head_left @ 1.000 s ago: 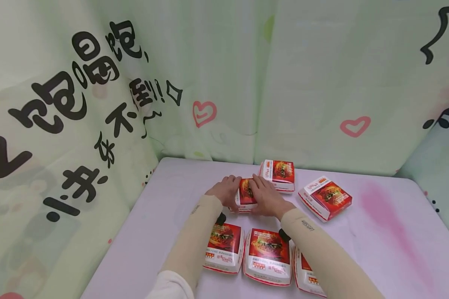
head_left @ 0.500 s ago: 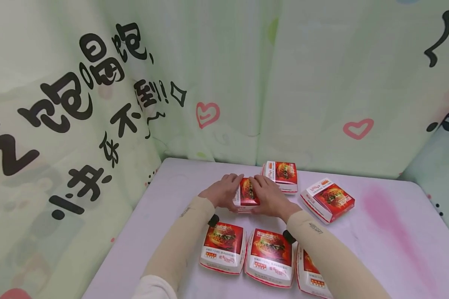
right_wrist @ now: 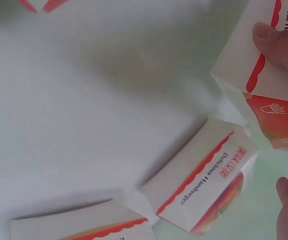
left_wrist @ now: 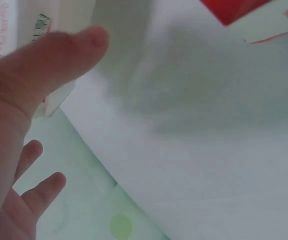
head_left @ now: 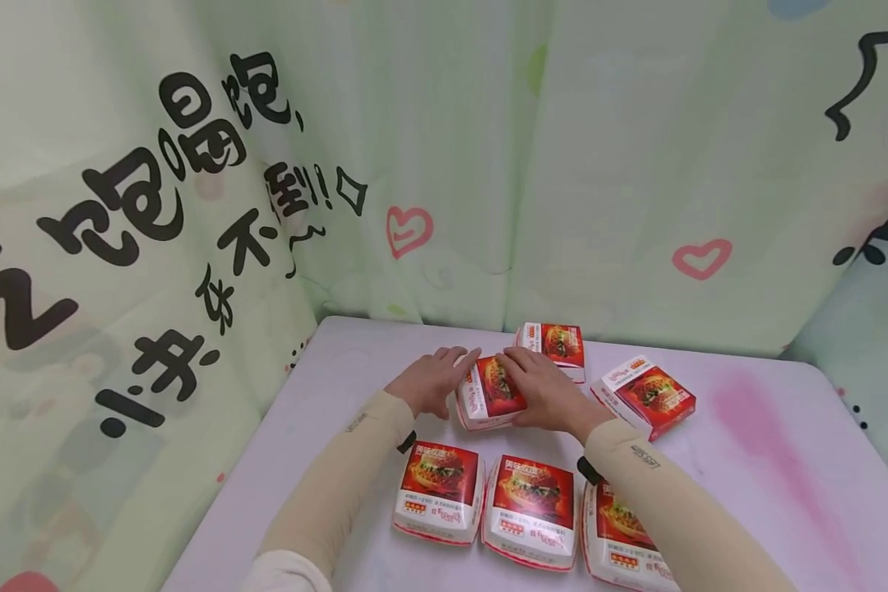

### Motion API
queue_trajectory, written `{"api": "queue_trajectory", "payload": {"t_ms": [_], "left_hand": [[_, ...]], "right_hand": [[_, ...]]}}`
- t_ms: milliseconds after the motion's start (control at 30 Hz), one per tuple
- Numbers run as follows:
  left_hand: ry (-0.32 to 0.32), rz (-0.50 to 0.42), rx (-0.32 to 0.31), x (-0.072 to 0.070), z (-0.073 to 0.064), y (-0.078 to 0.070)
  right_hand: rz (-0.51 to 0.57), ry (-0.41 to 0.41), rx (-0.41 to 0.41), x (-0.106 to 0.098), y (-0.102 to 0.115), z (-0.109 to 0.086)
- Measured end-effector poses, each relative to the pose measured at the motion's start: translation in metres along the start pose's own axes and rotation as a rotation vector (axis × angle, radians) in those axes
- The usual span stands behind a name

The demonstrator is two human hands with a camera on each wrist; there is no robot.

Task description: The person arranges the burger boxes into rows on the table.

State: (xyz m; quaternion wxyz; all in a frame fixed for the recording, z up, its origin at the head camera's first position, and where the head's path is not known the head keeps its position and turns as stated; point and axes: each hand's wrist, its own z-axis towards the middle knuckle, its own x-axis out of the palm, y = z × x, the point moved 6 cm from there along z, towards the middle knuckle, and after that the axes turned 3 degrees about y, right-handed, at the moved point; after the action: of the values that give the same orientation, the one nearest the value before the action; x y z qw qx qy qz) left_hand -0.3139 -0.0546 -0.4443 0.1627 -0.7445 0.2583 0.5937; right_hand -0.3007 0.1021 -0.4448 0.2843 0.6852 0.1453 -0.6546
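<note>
Beside left grip (head_left: 427, 383), in right grip (head_left: 548, 393), 1 burger box (head_left: 497, 393)

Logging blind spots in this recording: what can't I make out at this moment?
Head view: part of the near right box, behind the right sleeve.
Head view: the near left corner of the far box, behind the right hand.
Head view: fine print on the near middle box, too small.
Left wrist view: most of the box between the hands, cut off by the frame edge.
All views: what is inside any of these, hidden by closed tops.

Light is soft and even, with blurry shadows (left_wrist: 173, 100) in both wrist views.
</note>
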Motion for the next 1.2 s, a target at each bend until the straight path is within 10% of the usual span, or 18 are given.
{"api": "queue_trajectory", "payload": {"t_ms": [433, 767, 1200], "left_hand": [[-0.082, 0.065, 0.043, 0.002, 0.005, -0.015], [-0.046, -0.079, -0.044, 0.008, 0.004, -0.011], [-0.023, 0.097, -0.073, 0.009, 0.003, -0.019]], "right_hand": [[0.010, -0.004, -0.025, -0.004, 0.003, -0.005], [0.248, 0.079, 0.116, -0.002, -0.008, -0.012], [0.231, 0.130, 0.119, 0.000, -0.002, -0.008]]}}
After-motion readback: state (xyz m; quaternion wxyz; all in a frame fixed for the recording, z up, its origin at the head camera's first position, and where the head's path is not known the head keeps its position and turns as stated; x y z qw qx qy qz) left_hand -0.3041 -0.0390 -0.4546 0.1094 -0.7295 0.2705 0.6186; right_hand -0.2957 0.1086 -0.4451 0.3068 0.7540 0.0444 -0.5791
